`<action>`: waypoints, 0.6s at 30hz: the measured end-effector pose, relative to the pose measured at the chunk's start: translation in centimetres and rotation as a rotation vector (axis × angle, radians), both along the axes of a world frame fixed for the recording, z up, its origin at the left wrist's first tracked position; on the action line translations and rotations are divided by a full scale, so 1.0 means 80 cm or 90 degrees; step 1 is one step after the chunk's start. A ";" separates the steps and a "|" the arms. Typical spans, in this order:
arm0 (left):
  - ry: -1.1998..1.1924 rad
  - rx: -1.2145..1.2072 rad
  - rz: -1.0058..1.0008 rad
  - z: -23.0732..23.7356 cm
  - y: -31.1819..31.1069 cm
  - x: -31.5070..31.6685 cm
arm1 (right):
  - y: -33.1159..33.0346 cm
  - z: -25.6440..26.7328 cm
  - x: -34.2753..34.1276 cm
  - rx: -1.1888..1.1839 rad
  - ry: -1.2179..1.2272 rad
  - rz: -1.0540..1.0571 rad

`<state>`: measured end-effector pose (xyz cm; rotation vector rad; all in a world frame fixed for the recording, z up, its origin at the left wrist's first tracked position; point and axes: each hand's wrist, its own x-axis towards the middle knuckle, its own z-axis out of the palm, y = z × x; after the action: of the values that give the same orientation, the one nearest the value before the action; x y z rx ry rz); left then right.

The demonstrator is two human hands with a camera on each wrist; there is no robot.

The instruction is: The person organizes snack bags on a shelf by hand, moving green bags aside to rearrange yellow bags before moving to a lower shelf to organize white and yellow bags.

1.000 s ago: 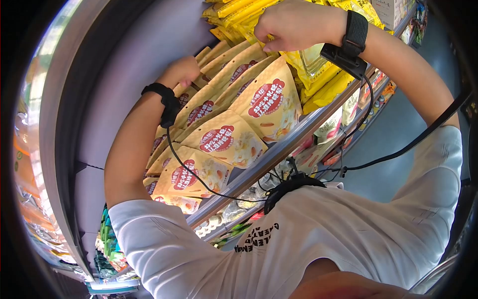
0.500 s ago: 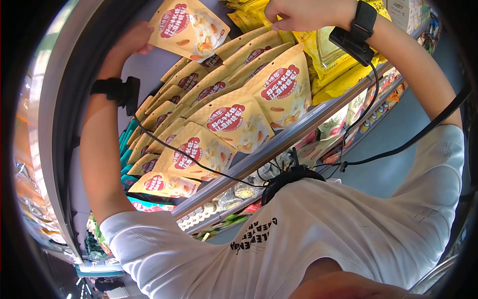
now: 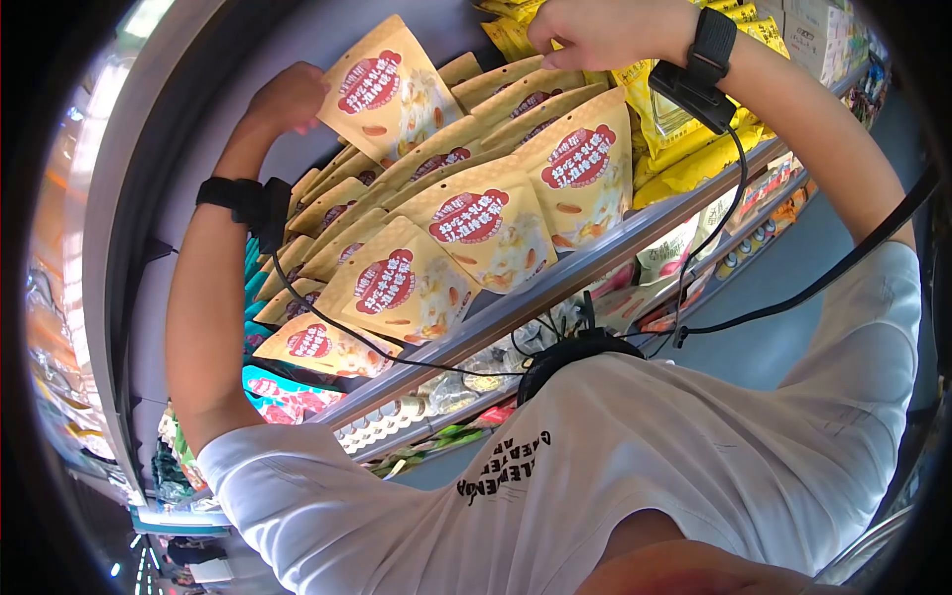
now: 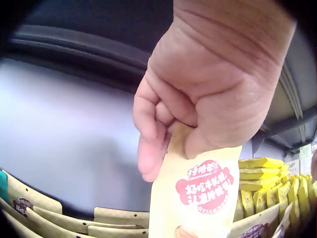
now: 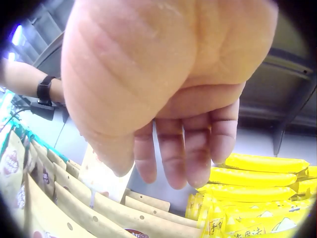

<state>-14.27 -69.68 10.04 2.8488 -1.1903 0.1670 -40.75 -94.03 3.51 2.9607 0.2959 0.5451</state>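
Observation:
My left hand (image 3: 288,99) pinches a tan snack pouch (image 3: 389,91) with a red label by its top corner, raised above the back of the pouch rows. In the left wrist view the thumb lies on the front of that pouch (image 4: 198,203), with the fingers behind it. My right hand (image 3: 617,35) is over the far right end of the rows, holding nothing. Its fingers (image 5: 171,153) hang loosely bent in the right wrist view. Several matching pouches (image 3: 476,223) stand in overlapping rows on the shelf beneath both hands.
Yellow bags (image 3: 679,174) are stacked right of the pouches. Teal packs (image 3: 288,395) sit at the left end. The shelf's front rail (image 3: 540,307) runs below the rows, and a dark shelf edge (image 3: 149,129) curves along the left. A cable (image 3: 327,317) trails from the left wrist.
My left hand has drawn a pouch up from among the rows, first out to the left, then slightly back right and lower. My right hand has stayed near the same spot.

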 end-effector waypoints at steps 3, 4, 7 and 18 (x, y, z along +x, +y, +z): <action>0.003 0.074 0.045 -0.012 -0.003 -0.027 | 0.006 0.004 -0.001 0.020 0.018 -0.007; 0.003 0.073 0.046 -0.016 -0.003 -0.023 | 0.006 0.004 0.000 0.020 0.018 -0.007; 0.026 0.047 -0.001 -0.049 -0.004 -0.007 | 0.002 0.003 0.006 0.011 0.037 -0.003; 0.076 0.198 -0.012 -0.097 -0.026 -0.015 | -0.020 0.030 0.043 -0.055 0.067 -0.075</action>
<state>-15.50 -71.73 2.30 3.0514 -1.3208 -0.2063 -37.33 -95.64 5.88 2.9053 0.1489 0.3532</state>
